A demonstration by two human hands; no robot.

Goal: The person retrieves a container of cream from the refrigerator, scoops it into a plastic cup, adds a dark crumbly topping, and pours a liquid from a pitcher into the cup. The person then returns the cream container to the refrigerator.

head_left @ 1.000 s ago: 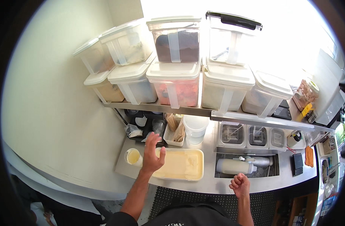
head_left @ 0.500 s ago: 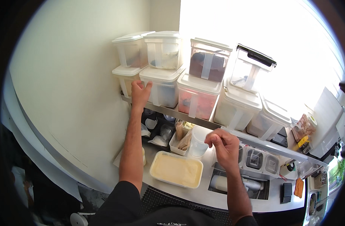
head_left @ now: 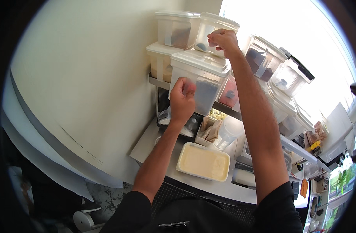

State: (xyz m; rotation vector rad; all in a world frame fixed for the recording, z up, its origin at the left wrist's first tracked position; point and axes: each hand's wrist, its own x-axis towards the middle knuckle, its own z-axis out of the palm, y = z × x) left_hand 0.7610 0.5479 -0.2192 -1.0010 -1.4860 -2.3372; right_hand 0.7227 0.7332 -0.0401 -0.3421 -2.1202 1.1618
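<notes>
Likely stiff and weighty, the lidded translucent bin, best taken by front and base, overhangs the shelf front edge at left, left hand grasping its front; right hand curls before the upper bin, grip indeterminable.

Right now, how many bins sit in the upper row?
4: the far-left bin, the second bin behind the right hand, the dark-filled bin and the black-handled bin; others may be hidden.

The large far bin is cloudy white and grey-blue, the near tub pale yellow, the mat dotted black, the right cloth orange.
</notes>
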